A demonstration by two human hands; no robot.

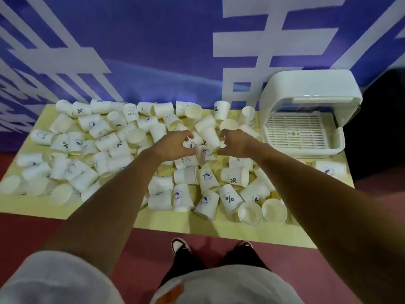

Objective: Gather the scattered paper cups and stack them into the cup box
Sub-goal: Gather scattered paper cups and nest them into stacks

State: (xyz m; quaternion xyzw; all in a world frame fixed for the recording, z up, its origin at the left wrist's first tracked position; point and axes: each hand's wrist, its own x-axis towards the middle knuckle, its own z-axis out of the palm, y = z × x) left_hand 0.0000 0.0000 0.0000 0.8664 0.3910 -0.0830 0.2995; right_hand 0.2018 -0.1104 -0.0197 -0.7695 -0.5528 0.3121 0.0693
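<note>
Head view: thin paper cups (pixel 105 141) are heaped across the yellow table (pixel 175 220). Neighbours could be knocked over the near edge by a hasty grab, or a wall crushed by squeezing. The left hand (pixel 175 145) and right hand (pixel 235 143) are held over the table's middle, fingers half-curled. A blurred cup (pixel 203 155) lies between them; whether it is gripped cannot be told. The open cup box (pixel 306 88) stands at the far right corner.
</note>
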